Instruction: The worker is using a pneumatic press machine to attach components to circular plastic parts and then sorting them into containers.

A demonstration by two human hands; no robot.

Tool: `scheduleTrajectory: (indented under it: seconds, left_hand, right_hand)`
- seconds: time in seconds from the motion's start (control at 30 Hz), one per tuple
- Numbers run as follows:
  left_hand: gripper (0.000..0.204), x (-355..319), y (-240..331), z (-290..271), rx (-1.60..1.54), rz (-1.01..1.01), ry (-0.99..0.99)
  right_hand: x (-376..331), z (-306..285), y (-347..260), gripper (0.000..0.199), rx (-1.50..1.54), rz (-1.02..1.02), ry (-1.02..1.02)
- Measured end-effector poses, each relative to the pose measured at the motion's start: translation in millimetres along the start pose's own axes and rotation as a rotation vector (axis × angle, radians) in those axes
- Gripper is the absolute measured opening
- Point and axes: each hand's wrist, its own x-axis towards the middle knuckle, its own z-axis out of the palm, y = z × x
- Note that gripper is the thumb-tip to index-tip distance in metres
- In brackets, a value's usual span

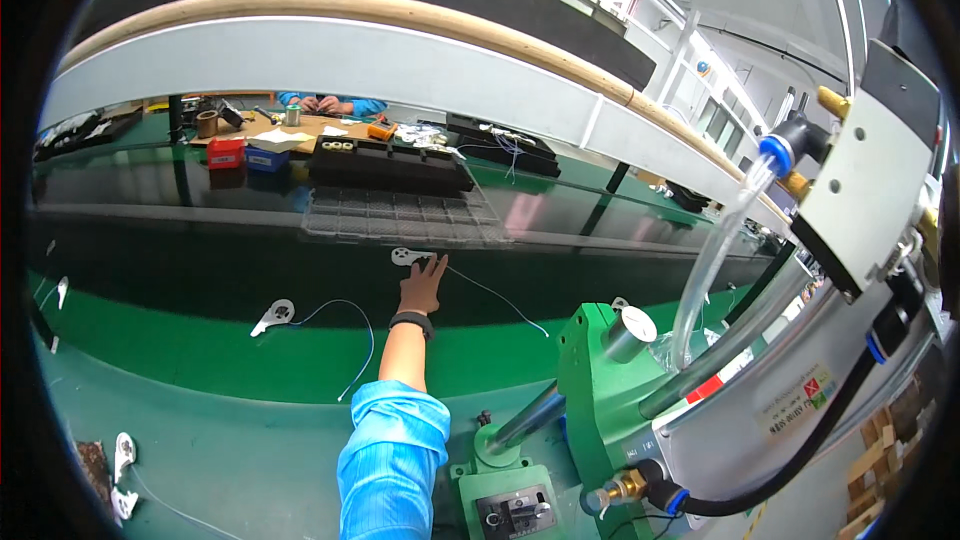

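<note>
My left hand (pixel 421 287), with a black band at the wrist and a blue sleeve, reaches forward over the dark belt (pixel 200 280). Its fingers are stretched out and apart, at the right end of a flat white part (pixel 404 256) with a rounded, holed head. Whether the fingertips touch that part I cannot tell. A thin wire (pixel 497 296) trails from beside the fingers toward the right. To the left of my forearm lies a similar white part (pixel 275 317) with a bluish wire (pixel 371 333) curling from it. My right hand is out of view.
A green press (pixel 590 370) with metal columns and air hoses (pixel 715 260) stands close on the right. More white parts (pixel 124 455) lie at lower left. Beyond the belt are a clear tray (pixel 400 218), black trays (pixel 385 166), red (pixel 226 153) and blue (pixel 266 159) boxes, and another person's hands (pixel 320 103).
</note>
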Motion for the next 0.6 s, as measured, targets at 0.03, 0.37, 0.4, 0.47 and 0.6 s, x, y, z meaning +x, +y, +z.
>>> scheduleTrajectory:
  seconds: [0.03, 0.37, 0.4, 0.47, 0.6]
  left_hand:
    - [0.093, -4, 3, 1, 0.047, -0.029, -0.043]
    - [0.039, -13, 15, -9, -0.034, -0.138, -0.296]
    - [0.036, -23, 16, -19, -0.052, -0.125, -0.397]
    - [0.030, -52, 12, -35, -0.160, -0.008, -0.410]
    - [0.015, -161, 26, -116, -0.296, 0.260, -0.238]
  right_hand:
    - [-2, 2, 7, 0.057, -0.003, 0.001, -0.004]
    - [9, 4, -25, 0.052, -0.040, -0.184, -0.043]
    - [9, 2, -31, 0.051, 0.008, -0.159, -0.058]
    - [28, -9, -51, 0.048, 0.097, -0.117, -0.087]
    - [38, -2, -53, 0.044, 0.202, -0.153, -0.019]
